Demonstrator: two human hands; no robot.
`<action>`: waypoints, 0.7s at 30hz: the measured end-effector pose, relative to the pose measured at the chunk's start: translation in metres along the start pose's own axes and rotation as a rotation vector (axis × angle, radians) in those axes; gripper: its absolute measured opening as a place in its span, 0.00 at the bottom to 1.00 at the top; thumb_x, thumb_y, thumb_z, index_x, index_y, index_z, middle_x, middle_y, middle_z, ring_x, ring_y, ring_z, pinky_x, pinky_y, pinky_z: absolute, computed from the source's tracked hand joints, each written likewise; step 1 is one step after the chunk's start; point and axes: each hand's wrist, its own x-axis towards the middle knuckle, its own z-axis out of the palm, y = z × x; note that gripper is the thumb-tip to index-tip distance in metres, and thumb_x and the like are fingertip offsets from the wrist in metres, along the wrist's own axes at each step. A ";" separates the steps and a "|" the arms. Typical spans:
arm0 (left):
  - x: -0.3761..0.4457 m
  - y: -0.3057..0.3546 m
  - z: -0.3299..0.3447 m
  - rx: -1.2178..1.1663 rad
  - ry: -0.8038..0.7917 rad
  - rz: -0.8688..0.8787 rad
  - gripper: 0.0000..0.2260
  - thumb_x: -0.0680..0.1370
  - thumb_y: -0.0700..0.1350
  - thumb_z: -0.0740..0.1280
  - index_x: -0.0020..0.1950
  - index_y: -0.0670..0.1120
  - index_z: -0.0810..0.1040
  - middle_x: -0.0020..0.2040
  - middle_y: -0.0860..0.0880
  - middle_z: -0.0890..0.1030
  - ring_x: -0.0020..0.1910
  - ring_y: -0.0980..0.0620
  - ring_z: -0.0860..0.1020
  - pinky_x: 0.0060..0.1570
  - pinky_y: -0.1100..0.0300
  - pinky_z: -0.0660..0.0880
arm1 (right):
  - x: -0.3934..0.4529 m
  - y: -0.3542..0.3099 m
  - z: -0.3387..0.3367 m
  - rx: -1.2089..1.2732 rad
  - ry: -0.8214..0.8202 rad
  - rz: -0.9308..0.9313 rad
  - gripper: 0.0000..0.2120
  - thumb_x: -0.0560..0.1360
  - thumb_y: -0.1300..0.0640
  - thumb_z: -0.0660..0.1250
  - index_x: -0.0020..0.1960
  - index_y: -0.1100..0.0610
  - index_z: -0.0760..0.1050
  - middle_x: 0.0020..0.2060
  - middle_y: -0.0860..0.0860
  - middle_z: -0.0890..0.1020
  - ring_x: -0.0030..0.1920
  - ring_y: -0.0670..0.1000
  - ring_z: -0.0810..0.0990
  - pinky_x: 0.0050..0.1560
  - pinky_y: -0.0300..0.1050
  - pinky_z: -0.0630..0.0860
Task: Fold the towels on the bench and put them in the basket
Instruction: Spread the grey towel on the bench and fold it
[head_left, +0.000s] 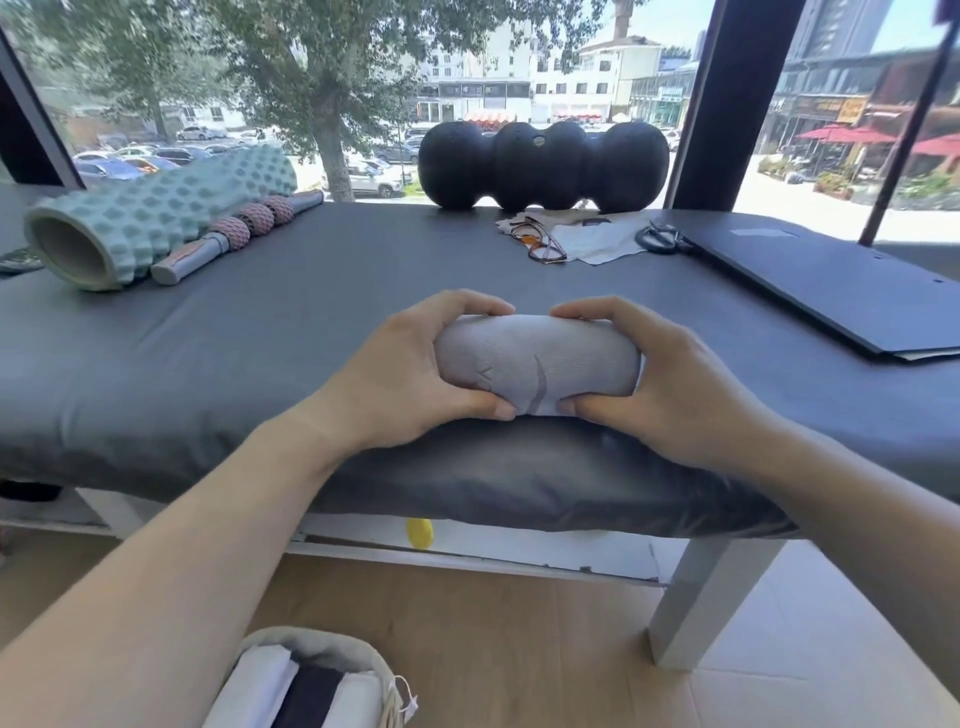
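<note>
A light grey towel, rolled into a tight bundle, lies at the near edge of the dark grey padded bench. My left hand grips its left end, fingers over the top and thumb underneath. My right hand grips its right end the same way. On the floor below, at the bottom edge of the view, stands the grey fabric basket with white and dark folded towels inside.
A mint foam roller and a pink massage stick lie at the far left. A black peanut roller, glasses, a white cloth, scissors and a dark board sit at the back right. A bench leg stands right.
</note>
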 end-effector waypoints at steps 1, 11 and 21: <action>0.000 -0.002 0.002 0.002 0.001 -0.007 0.30 0.63 0.50 0.84 0.62 0.60 0.78 0.58 0.63 0.80 0.58 0.65 0.77 0.53 0.75 0.70 | 0.001 0.001 -0.001 0.003 -0.014 0.006 0.31 0.66 0.53 0.81 0.65 0.40 0.73 0.56 0.33 0.77 0.56 0.33 0.74 0.52 0.24 0.66; 0.008 -0.012 0.007 -0.083 -0.040 -0.102 0.15 0.63 0.51 0.84 0.46 0.51 0.85 0.41 0.52 0.85 0.40 0.57 0.81 0.41 0.64 0.75 | 0.000 0.009 0.002 0.014 -0.018 0.106 0.20 0.65 0.49 0.81 0.54 0.44 0.78 0.45 0.39 0.83 0.47 0.41 0.80 0.45 0.34 0.72; 0.012 -0.006 0.016 -0.226 0.084 -0.186 0.24 0.70 0.50 0.80 0.64 0.53 0.77 0.52 0.53 0.83 0.47 0.60 0.81 0.47 0.70 0.76 | 0.007 0.011 0.000 0.393 0.024 0.404 0.20 0.71 0.55 0.77 0.59 0.48 0.74 0.48 0.48 0.84 0.50 0.48 0.83 0.54 0.47 0.79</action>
